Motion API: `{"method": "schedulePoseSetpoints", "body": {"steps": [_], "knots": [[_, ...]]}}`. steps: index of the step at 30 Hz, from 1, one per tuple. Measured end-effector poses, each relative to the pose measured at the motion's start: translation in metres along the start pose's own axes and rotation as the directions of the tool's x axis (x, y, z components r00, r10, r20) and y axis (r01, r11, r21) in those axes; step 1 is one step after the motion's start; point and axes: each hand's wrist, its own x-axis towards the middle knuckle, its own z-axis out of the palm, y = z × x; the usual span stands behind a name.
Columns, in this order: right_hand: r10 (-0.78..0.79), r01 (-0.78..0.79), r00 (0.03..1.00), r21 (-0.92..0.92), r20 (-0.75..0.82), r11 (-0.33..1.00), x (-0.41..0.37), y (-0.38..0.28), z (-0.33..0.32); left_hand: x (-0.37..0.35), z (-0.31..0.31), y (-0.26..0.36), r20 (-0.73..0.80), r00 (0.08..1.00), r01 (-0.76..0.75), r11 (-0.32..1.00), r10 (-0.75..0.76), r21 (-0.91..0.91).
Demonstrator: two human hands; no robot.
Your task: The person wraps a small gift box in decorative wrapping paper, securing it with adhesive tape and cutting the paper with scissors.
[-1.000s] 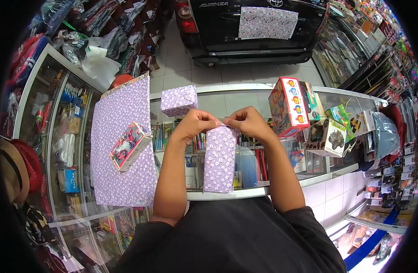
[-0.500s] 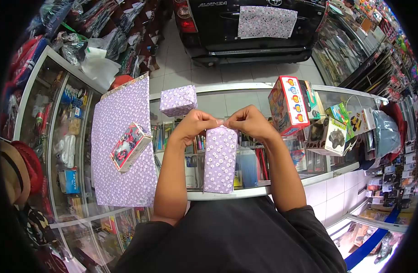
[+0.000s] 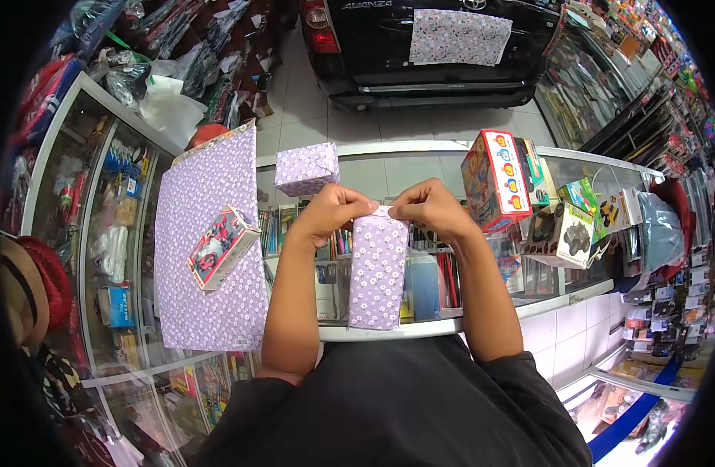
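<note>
A long box wrapped in purple floral paper (image 3: 378, 272) lies on the glass counter in front of my body. At its far end, my left hand (image 3: 332, 214) pinches the left side of a small paper flap. Opposite it, my right hand (image 3: 430, 210) grips the flap's right side between thumb and fingers. The flap is folded, and a pale strip shows between the hands. Just beyond my left hand sits a smaller wrapped box (image 3: 307, 169) in the same paper.
To the left, a sheet of purple floral paper (image 3: 209, 171) carries a toy box (image 3: 223, 249). On the right stand a red toy box (image 3: 495, 183) and a truck toy box (image 3: 563, 236). Pens and stationery show through the glass counter (image 3: 404, 167). A black car (image 3: 435, 82) is parked beyond.
My hands have moved slightly apart at the flap, so more of the folded paper edge shows between them. The wrapped box stays in place.
</note>
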Motion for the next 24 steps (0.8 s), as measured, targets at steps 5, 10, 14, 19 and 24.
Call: {"method": "schedulePoseSetpoints", "body": {"steps": [5,10,14,19,24], "knots": [[-0.017,0.017,1.000,-0.013,-0.017,1.000,-0.001,-0.002,0.001,-0.004,0.003,0.007,-0.006,0.999,0.039,0.999,-0.039,-0.019],[-0.033,0.033,0.999,0.002,-0.014,0.999,0.001,0.003,0.001,0.001,-0.005,-0.003,0.017,1.000,-0.014,0.999,0.013,0.029],[-0.037,0.035,0.999,-0.032,-0.037,0.999,0.002,0.005,0.003,0.003,-0.006,-0.006,0.012,0.999,-0.049,0.998,0.049,0.048],[-0.066,0.064,0.997,-0.055,-0.030,0.996,0.003,0.008,0.004,0.002,-0.005,-0.005,0.012,0.997,-0.083,0.994,0.082,0.072],[-0.064,0.060,0.997,-0.109,-0.038,0.992,0.002,0.007,0.004,0.002,-0.006,-0.005,0.016,0.999,-0.033,0.997,0.032,0.066]]}}
